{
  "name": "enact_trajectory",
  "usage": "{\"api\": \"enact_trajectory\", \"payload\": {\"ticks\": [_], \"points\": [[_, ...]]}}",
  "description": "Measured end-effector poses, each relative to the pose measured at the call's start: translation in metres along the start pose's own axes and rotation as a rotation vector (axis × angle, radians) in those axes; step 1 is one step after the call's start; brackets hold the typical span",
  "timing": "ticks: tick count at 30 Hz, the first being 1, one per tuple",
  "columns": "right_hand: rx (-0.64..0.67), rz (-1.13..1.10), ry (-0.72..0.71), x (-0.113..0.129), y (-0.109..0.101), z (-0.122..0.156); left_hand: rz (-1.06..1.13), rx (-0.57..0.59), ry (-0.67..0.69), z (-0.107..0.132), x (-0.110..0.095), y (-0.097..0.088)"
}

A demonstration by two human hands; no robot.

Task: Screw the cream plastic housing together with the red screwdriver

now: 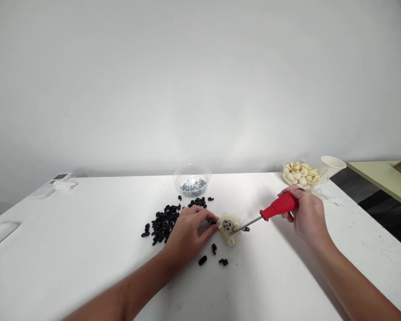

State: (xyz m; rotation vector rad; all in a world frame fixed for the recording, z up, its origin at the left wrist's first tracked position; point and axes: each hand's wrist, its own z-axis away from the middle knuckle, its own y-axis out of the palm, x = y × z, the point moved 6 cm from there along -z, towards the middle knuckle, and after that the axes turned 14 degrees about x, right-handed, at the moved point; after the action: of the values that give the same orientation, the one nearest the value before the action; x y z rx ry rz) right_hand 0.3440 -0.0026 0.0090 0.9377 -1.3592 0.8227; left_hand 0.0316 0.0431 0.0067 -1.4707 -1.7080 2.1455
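Observation:
My right hand (307,214) is wrapped round the red handle of a screwdriver (279,206). Its metal shaft slants down to the left, with the tip at a cream plastic housing (231,242) that has a round metal motor (227,225) in it. At the housing's left side, the thumb and forefinger of my left hand (192,227) are closed on a small black plastic part (213,222), mostly hidden by the fingers. Another black part (246,229) sits at the housing's right edge. Whether the tip is seated on a screw is too small to tell.
Left of the housing lies a heap of black plastic parts (163,225), with loose ones (223,262) in front. Behind stands a clear bowl of screws (194,187). At the back right are a container of cream-coloured pieces (300,174) and a paper cup (332,166). A remote control (58,178) lies back left.

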Motion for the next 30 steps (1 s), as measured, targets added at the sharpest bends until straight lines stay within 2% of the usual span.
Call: {"api": "enact_trajectory", "payload": {"ticks": [6,10,21,27,30], "points": [[0.011,0.005,0.001,0.001,0.000,0.000,-0.013,0.011,0.027,0.000,-0.001,0.001],[-0.034,-0.007,-0.015,0.007,-0.006,0.001,-0.018,0.014,0.032,0.000,-0.003,0.001],[-0.054,-0.028,-0.004,0.002,-0.010,-0.007,-0.126,0.094,0.167,-0.008,-0.018,0.000],[-0.053,-0.015,0.026,0.003,-0.008,-0.007,-0.106,0.162,0.239,-0.020,-0.021,0.000],[-0.054,-0.009,0.051,0.001,-0.008,-0.007,-0.089,0.155,0.300,-0.020,-0.022,0.000]]}}
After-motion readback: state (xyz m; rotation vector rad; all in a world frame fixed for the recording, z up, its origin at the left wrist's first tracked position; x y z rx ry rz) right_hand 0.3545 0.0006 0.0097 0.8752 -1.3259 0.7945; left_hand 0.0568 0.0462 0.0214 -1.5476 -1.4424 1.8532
